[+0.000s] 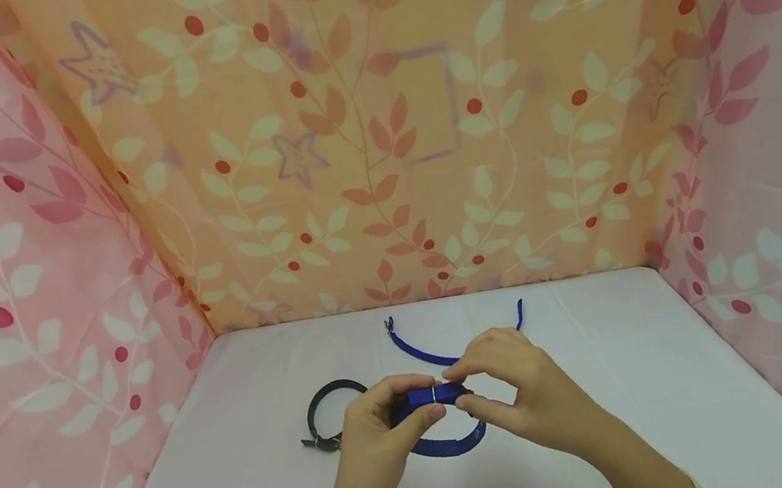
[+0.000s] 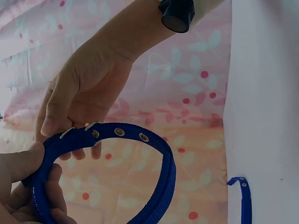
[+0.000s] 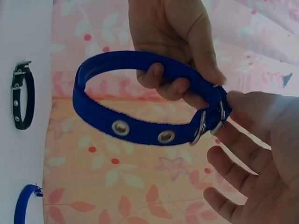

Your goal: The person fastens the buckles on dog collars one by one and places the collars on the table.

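A blue pet collar (image 1: 447, 446), looped and buckled, is held up above the table between both hands. Metal eyelets (image 3: 120, 128) dot its strap, and a metal buckle and ring (image 3: 202, 128) sit near the right hand. The left hand (image 1: 378, 425) grips the band beside the buckle, thumb on one face and fingers behind. With thumb and forefinger, the right hand (image 1: 527, 392) pinches the strap at the buckle end; its other fingers are spread in the right wrist view. Part of the loop is hidden behind the left hand in the head view.
Behind the hands, a second blue collar (image 1: 418, 354) lies unfastened in a curve on the white table (image 1: 242, 468). A black collar (image 1: 336, 384), buckled into a loop, lies left of the left hand. Patterned curtains (image 1: 359, 131) enclose the table's back and sides.
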Demonstrator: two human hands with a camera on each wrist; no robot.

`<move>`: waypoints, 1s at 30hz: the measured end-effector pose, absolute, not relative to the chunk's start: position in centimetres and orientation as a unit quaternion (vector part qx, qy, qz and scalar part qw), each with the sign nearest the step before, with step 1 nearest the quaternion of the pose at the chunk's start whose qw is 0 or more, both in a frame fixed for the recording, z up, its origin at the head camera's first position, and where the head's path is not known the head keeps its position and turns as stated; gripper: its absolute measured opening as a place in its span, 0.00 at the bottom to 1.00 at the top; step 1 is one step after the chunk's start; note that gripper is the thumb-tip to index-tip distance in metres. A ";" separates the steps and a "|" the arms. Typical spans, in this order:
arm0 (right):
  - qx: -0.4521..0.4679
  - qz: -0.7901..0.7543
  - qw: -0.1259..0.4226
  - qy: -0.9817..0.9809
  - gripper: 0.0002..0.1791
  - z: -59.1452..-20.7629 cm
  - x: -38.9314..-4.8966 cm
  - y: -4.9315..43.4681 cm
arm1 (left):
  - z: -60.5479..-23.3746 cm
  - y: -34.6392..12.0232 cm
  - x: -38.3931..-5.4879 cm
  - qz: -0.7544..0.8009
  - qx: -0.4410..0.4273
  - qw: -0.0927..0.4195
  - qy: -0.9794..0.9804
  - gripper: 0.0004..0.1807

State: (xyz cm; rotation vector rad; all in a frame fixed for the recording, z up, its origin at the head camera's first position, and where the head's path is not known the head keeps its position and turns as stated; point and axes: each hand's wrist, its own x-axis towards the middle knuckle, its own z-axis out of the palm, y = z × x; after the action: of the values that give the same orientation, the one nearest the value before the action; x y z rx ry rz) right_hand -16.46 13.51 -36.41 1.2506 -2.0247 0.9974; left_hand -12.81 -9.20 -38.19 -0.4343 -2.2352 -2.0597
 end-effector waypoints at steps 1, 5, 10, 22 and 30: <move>0.458 0.373 0.268 -0.761 0.19 -36.3 -16.5 13.7 | -38.1 -9.3 -12.9 -0.673 -0.143 0.039 -0.724 0.14; 0.427 0.377 0.221 -0.792 0.22 -36.0 -16.6 14.4 | -37.9 -9.5 -13.1 -0.687 -0.145 0.053 -0.710 0.14; 0.396 0.369 0.169 -0.824 0.23 -36.1 -16.7 14.9 | -37.8 -9.9 -13.3 -0.711 -0.128 0.064 -0.688 0.15; 0.337 0.395 0.137 -0.844 0.11 -36.4 -16.8 14.8 | -37.4 -10.3 -13.8 -0.746 -0.081 0.074 -0.657 0.14; 0.301 0.403 0.144 -0.852 0.11 -36.3 -16.8 14.9 | -37.2 -10.9 -14.2 -0.752 -0.060 0.070 -0.653 0.13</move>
State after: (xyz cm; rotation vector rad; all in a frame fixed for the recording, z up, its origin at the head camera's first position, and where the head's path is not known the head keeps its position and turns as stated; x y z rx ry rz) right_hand -16.84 14.87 -36.28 0.8682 -2.4572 1.1621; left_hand -14.23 -10.86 -37.25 -0.1800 -1.9632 -2.2630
